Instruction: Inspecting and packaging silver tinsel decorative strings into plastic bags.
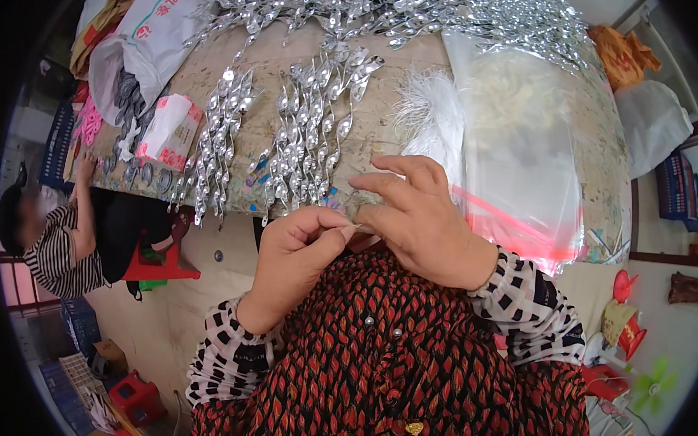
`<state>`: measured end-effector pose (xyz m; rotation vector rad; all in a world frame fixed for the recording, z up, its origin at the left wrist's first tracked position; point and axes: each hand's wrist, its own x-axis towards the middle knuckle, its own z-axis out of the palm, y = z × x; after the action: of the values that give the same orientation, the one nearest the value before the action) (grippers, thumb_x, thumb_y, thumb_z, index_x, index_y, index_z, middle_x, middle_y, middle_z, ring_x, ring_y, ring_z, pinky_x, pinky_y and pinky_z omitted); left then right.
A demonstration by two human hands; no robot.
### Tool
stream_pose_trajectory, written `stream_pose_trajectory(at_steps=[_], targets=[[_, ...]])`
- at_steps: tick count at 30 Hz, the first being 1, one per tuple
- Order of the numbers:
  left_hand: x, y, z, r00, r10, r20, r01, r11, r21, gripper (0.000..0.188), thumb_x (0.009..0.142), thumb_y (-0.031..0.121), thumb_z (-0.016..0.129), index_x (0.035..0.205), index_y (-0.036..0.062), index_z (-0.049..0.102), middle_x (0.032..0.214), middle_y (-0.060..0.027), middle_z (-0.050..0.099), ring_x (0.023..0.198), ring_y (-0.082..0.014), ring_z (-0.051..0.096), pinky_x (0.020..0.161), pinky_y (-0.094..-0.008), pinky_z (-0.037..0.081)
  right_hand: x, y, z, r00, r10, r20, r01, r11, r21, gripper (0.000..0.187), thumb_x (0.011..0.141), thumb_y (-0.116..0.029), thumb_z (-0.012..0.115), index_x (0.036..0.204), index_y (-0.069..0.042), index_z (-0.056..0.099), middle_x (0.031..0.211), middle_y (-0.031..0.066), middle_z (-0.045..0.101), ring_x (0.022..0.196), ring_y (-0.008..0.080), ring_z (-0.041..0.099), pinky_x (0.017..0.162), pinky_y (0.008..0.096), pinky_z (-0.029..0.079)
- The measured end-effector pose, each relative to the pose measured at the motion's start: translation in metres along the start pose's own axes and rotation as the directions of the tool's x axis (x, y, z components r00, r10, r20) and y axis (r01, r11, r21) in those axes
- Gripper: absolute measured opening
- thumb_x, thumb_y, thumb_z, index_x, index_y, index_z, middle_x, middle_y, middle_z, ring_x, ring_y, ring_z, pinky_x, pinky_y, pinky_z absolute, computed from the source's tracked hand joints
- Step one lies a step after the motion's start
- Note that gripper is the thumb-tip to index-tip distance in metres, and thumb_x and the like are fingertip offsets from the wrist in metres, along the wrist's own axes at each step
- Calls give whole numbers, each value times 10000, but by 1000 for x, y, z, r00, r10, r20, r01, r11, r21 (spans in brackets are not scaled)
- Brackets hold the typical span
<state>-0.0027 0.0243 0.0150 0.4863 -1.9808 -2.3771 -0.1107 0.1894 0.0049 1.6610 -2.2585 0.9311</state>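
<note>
Just over the table's near edge, my left hand (298,251) pinches a thin, pale bit between thumb and forefinger. What it is cannot be made out. My right hand (426,225) meets it there, its forefinger bent down to the same spot and its other fingers raised apart; its thumb is mostly hidden. Beyond my left hand hang twisted silver foil strips (310,130), with a second bunch (224,142) to their left. A bundle of white thread (433,116) lies beyond my right hand. Beside it is a stack of clear plastic bags (524,140) with red-pink ends.
A big heap of silver strips (389,9) covers the far side of the worktable (386,71). A white sack (151,30) and a red-and-white paper packet (171,132) lie at left. Another person (68,237) sits there by a red stool (160,264).
</note>
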Motion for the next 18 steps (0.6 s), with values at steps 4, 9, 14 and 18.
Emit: stream_pose_trajectory(at_steps=[4, 9, 14, 18], targets=[[-3, 3, -8, 998, -52, 19, 51, 996, 70, 56, 867, 24, 608, 904, 0, 644, 774, 55, 589, 651, 0, 469, 575, -157, 350, 0, 2, 6, 998, -24, 55, 15, 988, 155, 201, 722, -81, 637, 922, -102, 621, 1122, 55, 581, 1097, 287, 485, 919, 422, 356], [-4, 2, -12, 999, -50, 6, 49, 996, 74, 58, 868, 29, 616, 908, 0, 645, 773, 51, 590, 670, 0, 486, 586, -158, 364, 0, -1, 5, 991, 24, 135, -60, 962, 266, 146, 793, -83, 618, 939, -82, 619, 1028, 60, 585, 1009, 277, 502, 876, 396, 371], [-7, 8, -15, 994, -87, 63, 80, 991, 105, 77, 861, 58, 641, 914, 5, 655, 787, 33, 607, 650, -20, 495, 579, -171, 384, -5, -2, 8, 958, 120, 261, -219, 893, 393, 108, 882, -98, 553, 969, -61, 607, 956, 85, 573, 945, 280, 511, 847, 370, 387], [-11, 4, -25, 991, -120, 62, 111, 984, 136, 78, 854, 67, 650, 905, 9, 661, 772, 17, 608, 617, -33, 493, 568, -178, 391, -13, 0, 4, 900, 182, 397, -432, 497, 752, 156, 949, -143, 476, 969, -30, 583, 958, 91, 612, 843, 202, 563, 778, 320, 443]])
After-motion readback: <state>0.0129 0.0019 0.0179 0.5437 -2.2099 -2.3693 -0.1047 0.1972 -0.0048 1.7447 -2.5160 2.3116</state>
